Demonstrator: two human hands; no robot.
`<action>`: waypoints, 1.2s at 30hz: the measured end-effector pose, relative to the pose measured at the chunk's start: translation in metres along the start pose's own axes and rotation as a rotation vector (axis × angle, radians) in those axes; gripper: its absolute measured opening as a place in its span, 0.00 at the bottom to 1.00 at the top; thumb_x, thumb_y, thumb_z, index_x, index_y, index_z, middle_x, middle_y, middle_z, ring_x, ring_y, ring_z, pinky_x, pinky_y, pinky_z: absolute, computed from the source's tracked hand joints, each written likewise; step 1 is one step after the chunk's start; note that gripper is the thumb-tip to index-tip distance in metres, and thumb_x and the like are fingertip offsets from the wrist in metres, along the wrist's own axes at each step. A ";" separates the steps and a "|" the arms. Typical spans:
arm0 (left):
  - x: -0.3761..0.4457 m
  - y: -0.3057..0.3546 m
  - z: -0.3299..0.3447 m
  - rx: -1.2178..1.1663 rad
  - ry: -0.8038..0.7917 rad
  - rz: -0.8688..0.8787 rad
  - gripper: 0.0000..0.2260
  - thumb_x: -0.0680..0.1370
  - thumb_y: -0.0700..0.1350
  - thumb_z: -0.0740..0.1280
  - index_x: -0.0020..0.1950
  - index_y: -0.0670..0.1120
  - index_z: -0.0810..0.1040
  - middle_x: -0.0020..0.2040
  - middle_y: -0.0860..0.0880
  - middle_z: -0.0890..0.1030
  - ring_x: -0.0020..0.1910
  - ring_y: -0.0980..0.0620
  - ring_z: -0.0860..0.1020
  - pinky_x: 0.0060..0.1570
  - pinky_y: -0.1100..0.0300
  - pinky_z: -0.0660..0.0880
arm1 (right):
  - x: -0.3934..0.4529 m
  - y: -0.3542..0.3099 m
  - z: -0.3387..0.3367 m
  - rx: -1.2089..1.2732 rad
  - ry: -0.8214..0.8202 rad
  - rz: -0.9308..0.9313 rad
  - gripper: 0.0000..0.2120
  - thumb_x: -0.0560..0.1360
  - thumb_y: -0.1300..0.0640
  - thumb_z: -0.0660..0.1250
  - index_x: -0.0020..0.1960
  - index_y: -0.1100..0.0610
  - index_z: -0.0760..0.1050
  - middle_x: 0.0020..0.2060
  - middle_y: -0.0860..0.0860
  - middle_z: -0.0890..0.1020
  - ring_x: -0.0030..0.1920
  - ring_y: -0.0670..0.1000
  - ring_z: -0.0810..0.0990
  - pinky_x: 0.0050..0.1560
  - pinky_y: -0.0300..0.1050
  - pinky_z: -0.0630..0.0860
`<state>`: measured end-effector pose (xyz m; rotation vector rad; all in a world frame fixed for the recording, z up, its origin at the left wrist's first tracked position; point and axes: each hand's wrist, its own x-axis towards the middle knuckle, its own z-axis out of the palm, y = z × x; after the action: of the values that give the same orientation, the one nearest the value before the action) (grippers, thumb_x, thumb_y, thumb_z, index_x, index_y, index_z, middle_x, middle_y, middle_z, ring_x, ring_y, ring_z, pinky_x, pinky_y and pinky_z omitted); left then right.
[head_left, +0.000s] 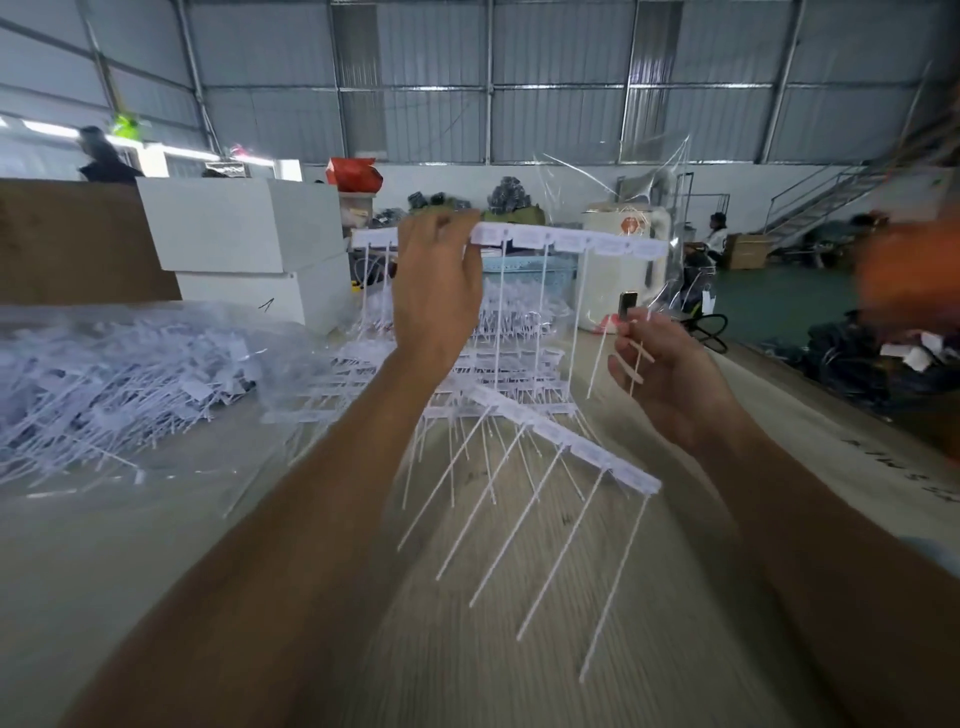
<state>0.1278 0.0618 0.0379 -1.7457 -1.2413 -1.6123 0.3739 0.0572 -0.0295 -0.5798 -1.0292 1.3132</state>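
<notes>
A raised strip (571, 241) is gripped near its left end by the left hand (436, 296), with the rest extending toward 3 o'clock. Loose ties (635, 364) are pinched by the right hand (670, 379), at 5 o'clock from the strip. A second strip (571, 439) lies on the table (156, 571) at 6 o'clock.
</notes>
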 end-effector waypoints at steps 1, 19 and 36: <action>0.002 0.004 0.000 -0.008 0.013 0.009 0.14 0.80 0.37 0.66 0.65 0.44 0.80 0.59 0.42 0.78 0.61 0.43 0.74 0.57 0.62 0.69 | 0.001 -0.004 0.003 0.001 -0.011 -0.005 0.07 0.80 0.60 0.66 0.56 0.52 0.77 0.46 0.48 0.81 0.46 0.46 0.80 0.57 0.46 0.75; 0.007 0.008 -0.021 -0.055 0.069 -0.008 0.11 0.78 0.33 0.65 0.58 0.41 0.81 0.61 0.41 0.76 0.61 0.45 0.74 0.50 0.73 0.68 | 0.000 -0.036 0.040 -0.339 -0.332 -0.061 0.16 0.76 0.50 0.69 0.63 0.50 0.80 0.59 0.54 0.82 0.59 0.55 0.82 0.62 0.56 0.78; 0.048 0.006 -0.088 0.122 -0.927 -0.001 0.14 0.76 0.38 0.70 0.60 0.48 0.82 0.59 0.47 0.81 0.52 0.46 0.79 0.57 0.46 0.77 | 0.008 -0.044 0.036 -0.435 -0.054 -0.040 0.09 0.78 0.50 0.71 0.49 0.55 0.83 0.34 0.50 0.80 0.31 0.47 0.76 0.31 0.39 0.74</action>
<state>0.0810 0.0014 0.1033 -2.4952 -1.6526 -0.6526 0.3641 0.0483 0.0261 -0.8475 -1.3775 1.0766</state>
